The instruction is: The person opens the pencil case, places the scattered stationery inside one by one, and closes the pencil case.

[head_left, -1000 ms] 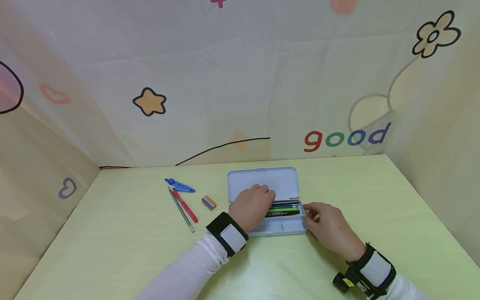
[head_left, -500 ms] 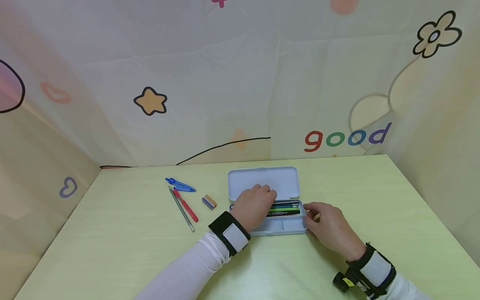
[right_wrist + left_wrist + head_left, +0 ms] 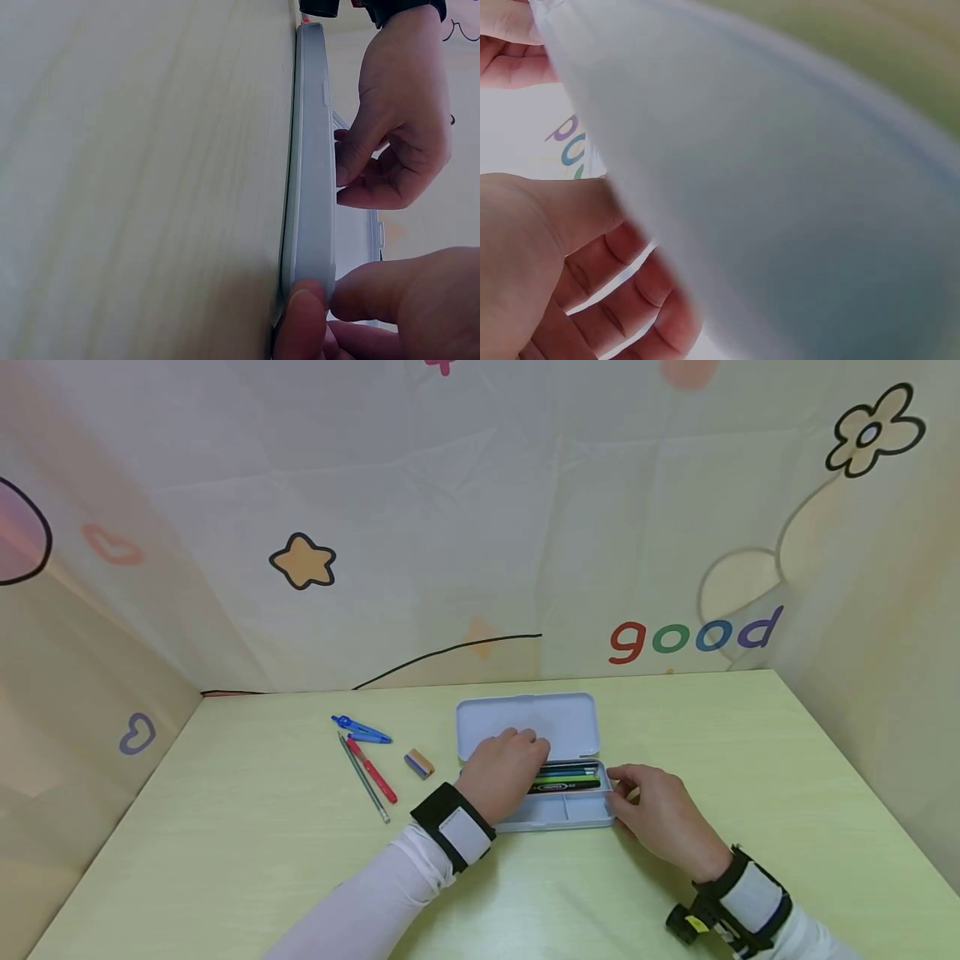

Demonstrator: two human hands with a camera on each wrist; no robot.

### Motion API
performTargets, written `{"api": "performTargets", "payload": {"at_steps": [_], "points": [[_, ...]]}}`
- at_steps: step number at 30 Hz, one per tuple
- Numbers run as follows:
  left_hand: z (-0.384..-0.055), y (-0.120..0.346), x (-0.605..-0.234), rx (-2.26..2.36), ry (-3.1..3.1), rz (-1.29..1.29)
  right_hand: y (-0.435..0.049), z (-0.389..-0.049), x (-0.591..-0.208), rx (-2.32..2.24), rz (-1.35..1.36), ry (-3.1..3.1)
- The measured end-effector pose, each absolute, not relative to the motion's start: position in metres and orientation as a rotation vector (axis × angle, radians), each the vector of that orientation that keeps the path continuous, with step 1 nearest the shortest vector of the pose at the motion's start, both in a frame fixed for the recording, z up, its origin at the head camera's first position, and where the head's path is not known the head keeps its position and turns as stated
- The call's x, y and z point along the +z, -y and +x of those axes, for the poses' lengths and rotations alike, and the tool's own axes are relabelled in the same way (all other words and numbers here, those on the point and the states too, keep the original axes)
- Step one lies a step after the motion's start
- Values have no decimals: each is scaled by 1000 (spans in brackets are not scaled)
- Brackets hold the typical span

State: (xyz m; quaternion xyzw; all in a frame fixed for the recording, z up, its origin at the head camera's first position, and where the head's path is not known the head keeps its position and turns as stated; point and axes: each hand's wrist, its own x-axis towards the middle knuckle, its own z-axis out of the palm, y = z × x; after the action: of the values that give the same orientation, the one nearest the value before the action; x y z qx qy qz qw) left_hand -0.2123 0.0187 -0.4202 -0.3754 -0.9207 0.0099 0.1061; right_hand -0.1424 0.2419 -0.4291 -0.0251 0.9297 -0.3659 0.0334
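Observation:
A light-blue pencil case (image 3: 532, 821) lies open on the table, its lid (image 3: 525, 714) folded back away from me. Several pens and pencils (image 3: 573, 769) fill the rear compartment, a black-and-green marker (image 3: 566, 786) among them. My left hand (image 3: 501, 775) reaches over the case's left half, curled fingers down inside it. The case wall (image 3: 311, 150) hides those fingertips in the right wrist view, and I cannot tell whether they hold a pen. With thumb outside and fingers at the rim, my right hand (image 3: 420, 300) grips the case's right end.
Left of the case lie a blue compass (image 3: 362, 729), a red pen (image 3: 372, 771), a grey-green pencil (image 3: 364, 778) and a small tan-and-blue eraser (image 3: 418, 764). A printed curtain (image 3: 420, 527) borders the table (image 3: 247, 827) behind and on both sides.
My left hand shifts slightly right, then slightly back left over the case. The right hand keeps its grip, and the case stays in place.

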Motion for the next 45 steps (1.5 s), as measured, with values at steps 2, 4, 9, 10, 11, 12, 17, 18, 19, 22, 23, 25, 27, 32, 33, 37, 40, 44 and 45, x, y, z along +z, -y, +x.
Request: {"api": "performTargets", "payload": {"at_steps": [2, 4, 9, 10, 11, 12, 17, 18, 19, 22, 23, 25, 27, 32, 33, 37, 40, 44, 45], "points": [[-212, -17, -419, 20, 2715, -1108, -242, -142, -429, -1122, -70, -2859], [-212, -14, -418, 13, 2722, -1108, -241, -142, -429, -1120, -63, -2859], [-210, -7, -414, -3, 2733, -1113, -241, -142, -429, -1106, -56, -2867], [-209, -5, -413, -7, 2732, -1116, -241, -142, -429, -1105, -54, -2867], [-209, -3, -412, -12, 2730, -1118, -241, -142, -429, -1103, -52, -2866], [-209, -1, -411, -18, 2731, -1119, -241, -143, -429, -1105, -50, -2863], [-207, 11, -406, -56, 2732, -1106, -240, -143, -429, -1107, -46, -2858], [-207, 14, -405, -67, 2735, -1100, -240, -143, -428, -1108, -47, -2858], [-207, 16, -404, -79, 2736, -1095, -240, -143, -428, -1109, -52, -2860], [-206, 24, -403, -104, 2722, -1086, -240, -143, -428, -1112, -57, -2864], [-206, 27, -402, -110, 2715, -1083, -240, -143, -429, -1111, -59, -2866], [-205, 32, -401, -125, 2698, -1078, -240, -143, -429, -1109, -62, -2870], [-204, 38, -399, -145, 2684, -1069, -240, -144, -429, -1108, -60, -2872], [-202, 50, -394, -187, 2688, -1034, -240, -144, -430, -1117, -51, -2856], [-201, 52, -393, -191, 2692, -1028, -240, -144, -430, -1122, -50, -2851], [-200, 63, -388, -210, 2700, -1013, -240, -145, -430, -1127, -48, -2847], [-200, 73, -387, -236, 2697, -1002, -239, -145, -430, -1125, -47, -2851], [-201, 89, -388, -266, 2684, -980, -239, -145, -429, -1128, -44, -2850], [-201, 92, -388, -268, 2688, -969, -239, -145, -429, -1128, -44, -2848]]}}
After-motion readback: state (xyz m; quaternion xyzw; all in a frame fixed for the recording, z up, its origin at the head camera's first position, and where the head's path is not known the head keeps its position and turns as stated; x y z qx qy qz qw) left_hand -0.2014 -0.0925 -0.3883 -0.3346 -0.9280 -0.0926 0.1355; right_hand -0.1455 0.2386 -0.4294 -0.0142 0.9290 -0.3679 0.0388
